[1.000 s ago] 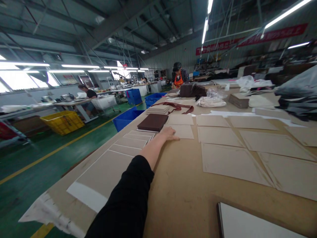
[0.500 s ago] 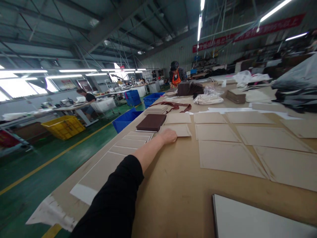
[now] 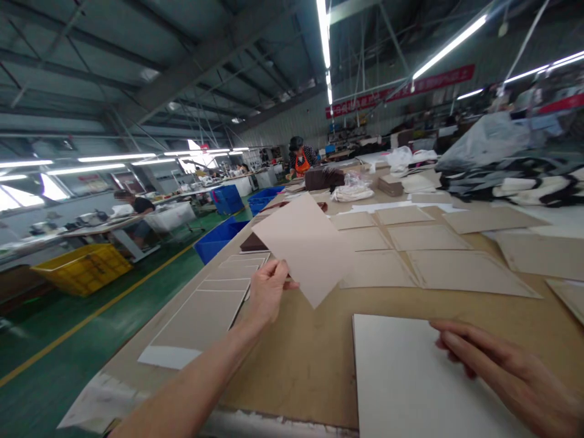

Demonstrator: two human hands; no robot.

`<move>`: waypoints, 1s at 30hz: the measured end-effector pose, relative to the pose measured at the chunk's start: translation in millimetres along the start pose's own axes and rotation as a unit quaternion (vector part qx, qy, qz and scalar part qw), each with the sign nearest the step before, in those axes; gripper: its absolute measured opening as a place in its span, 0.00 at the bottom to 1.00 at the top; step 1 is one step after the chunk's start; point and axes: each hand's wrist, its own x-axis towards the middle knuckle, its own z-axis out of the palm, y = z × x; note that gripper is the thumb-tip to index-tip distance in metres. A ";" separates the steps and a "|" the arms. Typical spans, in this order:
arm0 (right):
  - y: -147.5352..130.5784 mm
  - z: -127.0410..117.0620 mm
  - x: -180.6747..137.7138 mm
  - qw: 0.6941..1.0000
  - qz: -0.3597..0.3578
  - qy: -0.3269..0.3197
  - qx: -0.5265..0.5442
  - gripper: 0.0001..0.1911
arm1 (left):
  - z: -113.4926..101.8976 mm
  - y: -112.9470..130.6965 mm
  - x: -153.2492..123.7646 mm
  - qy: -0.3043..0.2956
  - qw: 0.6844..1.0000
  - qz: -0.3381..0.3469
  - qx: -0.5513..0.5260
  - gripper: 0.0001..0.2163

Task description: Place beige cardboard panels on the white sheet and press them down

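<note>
Panel (image 3: 308, 249) is lifted, not set down: left hand (image 3: 268, 292) pinches its edge, holding it tilted over the bench's (image 3: 292, 365) left side. Other panels (image 3: 465, 274) lie flat, untouched, toward the right edge. White board (image 3: 396, 371) sits by the near edge, cut off by frame; right hand (image 3: 506, 371) is at its far edge, half curled, can't tell if gripping. Dark stack (image 3: 252, 243) is partly hidden behind the panel.

A beige sheet (image 3: 308, 252) is held tilted above the table (image 3: 296, 371) by the left hand (image 3: 267, 292). The right hand (image 3: 506, 365) is held over a white board (image 3: 396, 377); contact cannot be told. Beige panels (image 3: 469, 272) are spread beyond; a brown stack (image 3: 253, 243) is partly hidden.
</note>
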 end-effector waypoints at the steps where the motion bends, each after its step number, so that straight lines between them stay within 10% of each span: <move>1: -14.7 1.9 3.0 1.000 0.003 -0.015 -0.002 0.25 | 9.4 6.4 -13.7 0.000 0.998 -0.027 -0.051 0.17; 8: -54.0 7.9 18.5 0.999 0.021 -0.020 0.039 0.26 | 71.4 32.2 -94.2 -0.033 0.944 -0.172 -0.280 0.17; 17: -48.8 -1.3 13.2 0.987 0.027 0.134 0.084 0.18 | 118.1 40.3 -143.2 -0.032 0.881 -0.266 -0.389 0.18; 22: -45.0 -22.5 12.6 0.938 0.078 0.200 0.271 0.24 | 107.1 43.1 -156.1 -0.074 0.882 -0.236 -0.402 0.20; 26: -40.1 -47.9 0.1 0.916 0.153 0.175 0.327 0.34 | 81.9 42.0 -142.7 0.009 0.904 -0.190 -0.382 0.20; 30: -29.1 -53.4 -22.0 0.915 0.218 0.129 0.315 0.36 | 71.6 32.2 -134.2 -0.058 0.931 -0.225 -0.281 0.24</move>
